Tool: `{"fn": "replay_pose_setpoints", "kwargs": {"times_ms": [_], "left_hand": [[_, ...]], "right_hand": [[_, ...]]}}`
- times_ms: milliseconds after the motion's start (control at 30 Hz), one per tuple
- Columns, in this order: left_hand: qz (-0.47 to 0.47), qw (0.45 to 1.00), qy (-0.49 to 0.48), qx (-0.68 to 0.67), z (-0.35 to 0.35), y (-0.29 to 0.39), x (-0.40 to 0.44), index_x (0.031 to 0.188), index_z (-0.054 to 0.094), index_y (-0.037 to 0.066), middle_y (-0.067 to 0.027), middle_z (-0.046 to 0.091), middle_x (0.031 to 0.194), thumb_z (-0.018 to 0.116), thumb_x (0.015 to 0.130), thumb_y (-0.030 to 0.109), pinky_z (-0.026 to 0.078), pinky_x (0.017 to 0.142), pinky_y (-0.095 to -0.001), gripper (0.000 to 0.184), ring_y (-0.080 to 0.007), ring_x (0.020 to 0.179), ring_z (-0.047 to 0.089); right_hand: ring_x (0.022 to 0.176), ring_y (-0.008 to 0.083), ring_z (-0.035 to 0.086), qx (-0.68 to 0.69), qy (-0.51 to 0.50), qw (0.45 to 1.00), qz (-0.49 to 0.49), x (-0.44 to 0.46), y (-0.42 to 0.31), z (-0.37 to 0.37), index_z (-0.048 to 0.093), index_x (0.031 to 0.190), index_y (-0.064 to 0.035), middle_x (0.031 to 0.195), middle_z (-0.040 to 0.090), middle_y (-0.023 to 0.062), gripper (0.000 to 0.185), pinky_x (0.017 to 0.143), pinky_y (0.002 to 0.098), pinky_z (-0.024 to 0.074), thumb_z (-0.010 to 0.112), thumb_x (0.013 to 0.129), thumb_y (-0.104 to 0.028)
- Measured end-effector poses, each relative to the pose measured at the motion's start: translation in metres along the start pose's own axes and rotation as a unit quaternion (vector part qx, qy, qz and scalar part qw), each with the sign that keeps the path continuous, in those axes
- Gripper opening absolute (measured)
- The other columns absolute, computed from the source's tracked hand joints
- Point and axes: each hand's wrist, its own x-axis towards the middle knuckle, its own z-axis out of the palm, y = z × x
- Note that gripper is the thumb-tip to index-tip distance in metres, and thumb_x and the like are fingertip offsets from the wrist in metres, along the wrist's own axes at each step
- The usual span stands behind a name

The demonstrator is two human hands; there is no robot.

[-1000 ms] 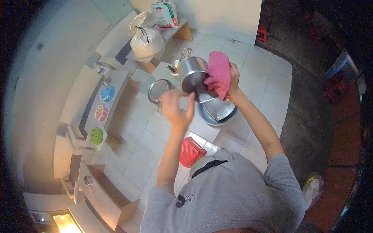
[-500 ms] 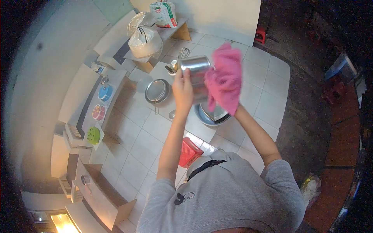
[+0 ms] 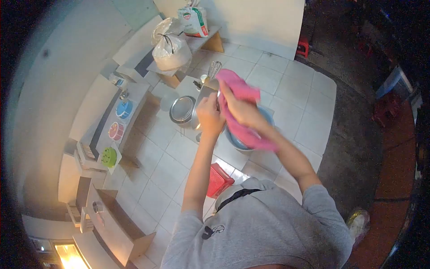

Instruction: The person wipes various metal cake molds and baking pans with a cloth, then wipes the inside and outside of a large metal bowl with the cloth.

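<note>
A shiny metal pot (image 3: 204, 95) is partly hidden behind my hands. My left hand (image 3: 210, 113) grips its rim with bent fingers. My right hand (image 3: 242, 110), blurred by motion, presses a pink cloth (image 3: 238, 88) against the pot's rim, and the cloth's lower end hangs toward my forearm. Below the cloth is a blue basin (image 3: 267, 114) on the tiled floor. A round metal sieve or lidded pan (image 3: 182, 109) lies left of the pot. Beyond the pot, a whisk (image 3: 214, 68) stands among other utensils.
A red plastic stool (image 3: 219, 180) is close in front of my body. Low shelves at the left hold blue (image 3: 124, 109), pink (image 3: 116, 131) and green (image 3: 109, 157) round items. A tied clear bag (image 3: 171, 53) and a printed sack (image 3: 193, 21) sit on a bench farther back.
The pot has tilted and moved left, its rim now between my hands. My left hand first took hold of it. The pink cloth swung left and down over the rim.
</note>
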Motion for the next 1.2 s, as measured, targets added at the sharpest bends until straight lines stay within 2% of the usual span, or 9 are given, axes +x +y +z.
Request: {"fn": "replay_pose_setpoints", "kwargs": {"times_ms": [200,300,367,600,733,900,1067,1133,1200], "left_hand": [[-0.043,0.992,-0.052,-0.102,-0.013,-0.007,-0.007,0.067,0.049,0.002,-0.0131,0.042,0.051,0.057,0.069,0.013,0.032,0.046,-0.0365,0.014,-0.0291,0.051,0.043],[-0.126,0.978,-0.034,-0.165,-0.036,0.023,0.007,0.068,0.052,0.001,-0.0033,0.046,0.053,0.052,0.080,0.014,0.031,0.046,-0.0263,0.018,-0.0138,0.048,0.042],[-0.181,0.952,0.034,-0.245,-0.049,0.036,0.019,0.067,0.055,0.002,0.0036,0.048,0.059,0.046,0.087,0.014,0.032,0.048,-0.0188,0.025,-0.0058,0.053,0.042],[-0.387,0.790,0.239,-0.411,-0.039,-0.011,0.031,0.077,0.055,-0.002,-0.0042,0.056,0.073,0.042,0.089,0.021,0.042,0.055,-0.0252,0.029,-0.0099,0.062,0.052],[-0.357,0.768,0.334,-0.413,-0.027,0.002,0.042,0.077,0.052,0.000,-0.0036,0.053,0.072,0.040,0.090,0.023,0.041,0.056,-0.0259,0.028,-0.0113,0.063,0.051],[-0.237,0.868,0.324,-0.293,-0.004,-0.021,0.037,0.075,0.049,0.001,-0.0014,0.049,0.067,0.039,0.090,0.022,0.037,0.053,-0.0235,0.027,-0.0083,0.059,0.045],[-0.093,0.969,0.227,-0.035,-0.001,-0.041,0.033,0.060,0.041,0.004,0.0027,0.040,0.055,0.040,0.090,0.019,0.028,0.046,-0.0231,0.034,-0.0057,0.052,0.035],[-0.094,0.961,0.255,-0.042,-0.003,-0.056,0.026,0.060,0.040,0.006,0.0038,0.038,0.053,0.042,0.089,0.014,0.027,0.042,-0.0236,0.030,-0.0064,0.048,0.033],[-0.293,0.892,0.284,-0.196,-0.017,-0.052,0.021,0.059,0.040,0.007,0.0038,0.037,0.053,0.042,0.088,0.017,0.027,0.044,-0.0230,0.031,-0.0054,0.049,0.033]], "right_hand": [[0.072,0.0087,0.049,0.193,-0.030,0.943,0.271,0.025,0.004,0.006,0.057,0.092,-0.0075,0.080,0.053,0.0011,0.037,0.064,0.0224,0.0408,0.046,0.086,-0.042],[0.071,0.0089,0.051,0.255,-0.255,0.868,0.341,0.073,0.023,-0.017,0.057,0.091,-0.0076,0.085,0.056,0.0035,0.036,0.062,0.0225,0.0421,0.050,0.083,-0.042],[0.069,0.0095,0.052,0.536,-0.317,0.702,0.345,0.071,0.058,-0.006,0.057,0.089,-0.0076,0.088,0.057,0.0038,0.036,0.060,0.0236,0.0429,0.053,0.081,-0.042],[0.067,0.0093,0.051,0.324,-0.219,0.887,0.246,0.008,0.059,0.016,0.057,0.087,-0.0077,0.086,0.057,0.0029,0.035,0.060,0.0239,0.0428,0.052,0.082,-0.042],[0.066,0.0091,0.051,0.164,-0.125,0.963,0.176,-0.001,0.063,0.041,0.057,0.086,-0.0078,0.086,0.057,0.0023,0.034,0.059,0.0240,0.0428,0.051,0.083,-0.041],[0.065,0.0090,0.051,-0.056,-0.002,0.994,0.089,-0.046,0.070,0.053,0.057,0.085,-0.0080,0.085,0.056,0.0016,0.033,0.059,0.0242,0.0427,0.050,0.084,-0.041],[0.066,0.0093,0.051,0.003,0.003,0.994,0.109,-0.051,0.063,0.058,0.056,0.084,-0.0079,0.084,0.056,0.0016,0.032,0.060,0.0244,0.0428,0.050,0.084,-0.039],[0.066,0.0095,0.051,0.033,0.006,0.993,0.116,-0.051,0.059,0.057,0.056,0.084,-0.0078,0.084,0.056,0.0016,0.031,0.060,0.0244,0.0428,0.050,0.084,-0.038],[0.066,0.0097,0.051,0.067,0.014,0.990,0.122,-0.048,0.053,0.058,0.056,0.083,-0.0077,0.083,0.056,0.0016,0.030,0.061,0.0245,0.0428,0.050,0.085,-0.037]]}}
